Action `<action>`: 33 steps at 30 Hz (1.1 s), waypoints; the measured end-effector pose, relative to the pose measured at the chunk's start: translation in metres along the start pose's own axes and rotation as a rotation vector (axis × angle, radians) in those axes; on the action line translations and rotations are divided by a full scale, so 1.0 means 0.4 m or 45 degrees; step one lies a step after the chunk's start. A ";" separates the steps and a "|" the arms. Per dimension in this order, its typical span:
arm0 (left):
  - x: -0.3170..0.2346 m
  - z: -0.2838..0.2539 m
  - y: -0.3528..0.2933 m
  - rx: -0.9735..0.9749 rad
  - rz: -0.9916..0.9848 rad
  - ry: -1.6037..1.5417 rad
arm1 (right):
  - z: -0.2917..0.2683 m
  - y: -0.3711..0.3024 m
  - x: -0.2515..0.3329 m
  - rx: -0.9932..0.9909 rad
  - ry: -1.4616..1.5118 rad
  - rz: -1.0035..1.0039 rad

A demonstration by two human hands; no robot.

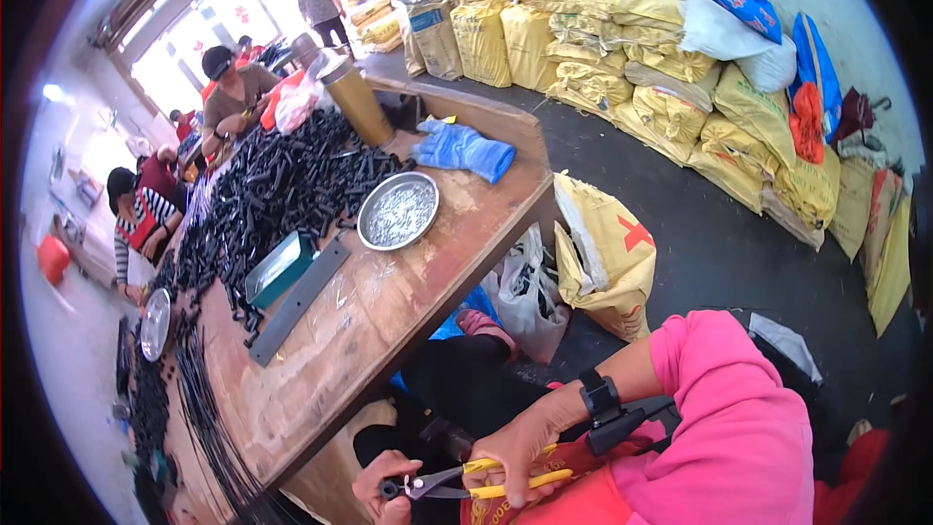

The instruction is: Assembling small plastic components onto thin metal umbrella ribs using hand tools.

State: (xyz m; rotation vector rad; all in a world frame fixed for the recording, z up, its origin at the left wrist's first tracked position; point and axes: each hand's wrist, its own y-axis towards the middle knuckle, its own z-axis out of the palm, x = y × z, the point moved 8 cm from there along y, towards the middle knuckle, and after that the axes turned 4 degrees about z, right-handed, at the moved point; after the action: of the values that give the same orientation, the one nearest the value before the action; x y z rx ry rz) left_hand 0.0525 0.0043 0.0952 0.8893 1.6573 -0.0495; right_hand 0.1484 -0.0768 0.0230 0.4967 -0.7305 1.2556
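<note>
Low in the head view, my left hand (377, 478) pinches a small black tubular part (391, 488) by its sides. My right hand (515, 452) is wrapped round yellow-handled pliers (515, 487), with one handle above and one below the fingers. The metal jaws (433, 484) reach across to the black part; a small whitish bit shows at their tip. Whether the jaws grip the part is too small to tell. Both hands are over my lap, beside the edge of the wooden table (389, 306).
On the table lie a heap of black parts (282, 170), a metal dish (398, 211) of small pieces, a green tray (280, 269), a dark flat bar (299, 301), and blue gloves (462, 149). Yellow sacks (607, 258) stand beside it and along the wall. Several people work beyond.
</note>
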 end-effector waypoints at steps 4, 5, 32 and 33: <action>0.054 -0.044 -0.048 -0.405 0.017 0.182 | -0.045 -0.030 0.119 -0.608 -1.018 -0.301; 0.060 -0.053 -0.055 -0.447 0.008 0.252 | -0.045 -0.037 0.146 -0.729 -1.188 -0.344; 0.127 -0.092 -0.082 -0.665 0.071 0.020 | -0.026 -0.058 0.221 -1.496 -2.072 -0.630; 0.132 -0.092 -0.079 -0.655 0.049 -0.013 | -0.028 -0.051 0.220 -1.509 -2.162 -0.452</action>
State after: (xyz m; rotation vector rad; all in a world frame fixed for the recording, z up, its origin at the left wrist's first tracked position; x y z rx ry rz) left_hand 0.0034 0.0271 0.0480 0.5249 1.5395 0.3829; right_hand 0.1826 -0.0153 0.0808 0.5420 -2.4027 -0.3743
